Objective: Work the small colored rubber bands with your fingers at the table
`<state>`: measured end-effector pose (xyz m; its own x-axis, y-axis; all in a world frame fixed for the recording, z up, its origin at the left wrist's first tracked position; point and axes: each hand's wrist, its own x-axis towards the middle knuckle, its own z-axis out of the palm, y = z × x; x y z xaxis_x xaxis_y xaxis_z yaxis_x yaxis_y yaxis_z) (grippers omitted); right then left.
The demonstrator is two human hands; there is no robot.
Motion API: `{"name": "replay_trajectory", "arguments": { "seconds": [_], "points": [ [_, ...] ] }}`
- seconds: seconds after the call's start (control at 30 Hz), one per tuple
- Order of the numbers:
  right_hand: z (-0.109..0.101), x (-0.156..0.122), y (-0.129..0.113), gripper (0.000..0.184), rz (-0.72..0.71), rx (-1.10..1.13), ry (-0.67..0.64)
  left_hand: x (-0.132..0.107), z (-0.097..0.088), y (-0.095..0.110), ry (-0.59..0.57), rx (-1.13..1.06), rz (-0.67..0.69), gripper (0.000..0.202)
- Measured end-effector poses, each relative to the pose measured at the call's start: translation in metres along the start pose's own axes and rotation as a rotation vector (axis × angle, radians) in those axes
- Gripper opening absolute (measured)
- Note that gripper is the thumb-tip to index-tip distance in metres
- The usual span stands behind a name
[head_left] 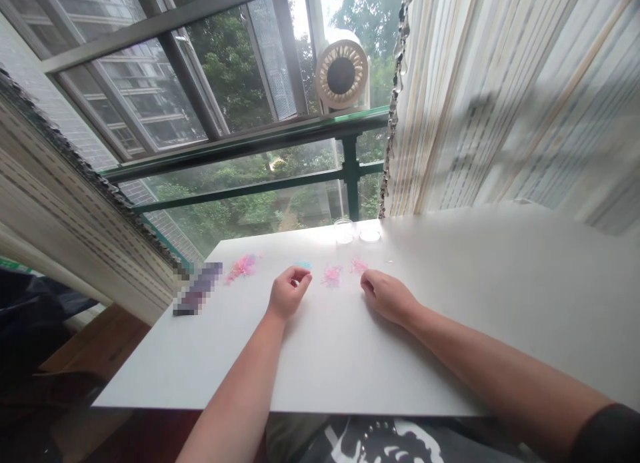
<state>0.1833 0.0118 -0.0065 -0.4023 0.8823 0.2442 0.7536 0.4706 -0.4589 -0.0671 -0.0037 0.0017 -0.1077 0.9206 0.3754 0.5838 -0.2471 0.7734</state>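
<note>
My left hand (pixel 289 294) is over the white table, thumb and forefinger pinched together beside a small light-blue pile (pixel 302 265). Whatever sits in that pinch, if anything, is too small to make out. My right hand (pixel 389 296) rests with fingers curled in, just in front of a pink pile (pixel 358 266); the inside of its grip is hidden. Between the hands lies a pinkish-purple pile (pixel 331 275). Farther left spreads a larger mixed pile (pixel 243 267) of pink, orange and purple bits. All the piles are made of tiny pieces whose kind I cannot tell.
Two clear round containers (pixel 343 231) stand at the table's back edge by the window. A blurred-out flat item (pixel 199 288) lies at the left edge of the white table (pixel 165 363). Curtains (pixel 480 103) hang at both sides, and a round fan-like device (pixel 342 74) is by the window.
</note>
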Motion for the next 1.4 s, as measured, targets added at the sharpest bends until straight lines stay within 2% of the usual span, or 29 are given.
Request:
{"name": "replay_trajectory", "arguments": {
  "seconds": [0.1,0.2,0.27,0.4,0.47,0.53,0.73,1.13,1.27,1.33,1.4],
  "points": [
    [-0.005,0.007,0.014,0.014,0.061,0.012,0.076,0.001,0.001,0.001,-0.020,0.021,0.002,0.023],
    [-0.006,0.013,0.023,0.014,0.122,0.046,0.084,0.008,-0.010,-0.007,-0.019,0.115,-0.011,0.020],
    [-0.006,0.015,0.024,0.012,0.143,0.080,0.075,0.014,-0.028,-0.021,0.033,0.225,-0.079,0.017],
    [-0.008,0.012,0.021,0.012,0.146,0.142,0.068,0.023,-0.074,-0.057,0.242,0.446,-0.363,0.018],
    [-0.010,0.010,0.020,0.012,0.143,0.182,0.063,0.023,-0.090,-0.070,0.198,0.567,-0.478,0.018],
    [-0.012,0.009,0.019,0.012,0.135,0.220,0.052,0.021,-0.097,-0.075,0.181,0.598,-0.517,0.018],
    [-0.011,0.005,0.018,0.012,0.070,0.231,-0.016,0.016,-0.087,-0.071,0.202,0.581,-0.539,0.019],
    [0.002,0.005,0.028,0.017,0.076,0.233,-0.044,0.012,-0.080,-0.069,0.194,0.539,-0.533,0.020],
    [0.004,0.004,0.027,0.018,0.069,0.254,-0.048,0.013,-0.073,-0.062,0.292,0.511,-0.407,0.022],
    [0.005,0.003,0.025,0.017,0.048,0.272,-0.057,0.013,-0.064,-0.053,0.337,0.490,-0.295,0.020],
    [0.005,0.001,0.021,0.016,0.017,0.293,-0.088,0.012,-0.049,-0.038,0.312,0.436,-0.147,0.020]
  ]
}}
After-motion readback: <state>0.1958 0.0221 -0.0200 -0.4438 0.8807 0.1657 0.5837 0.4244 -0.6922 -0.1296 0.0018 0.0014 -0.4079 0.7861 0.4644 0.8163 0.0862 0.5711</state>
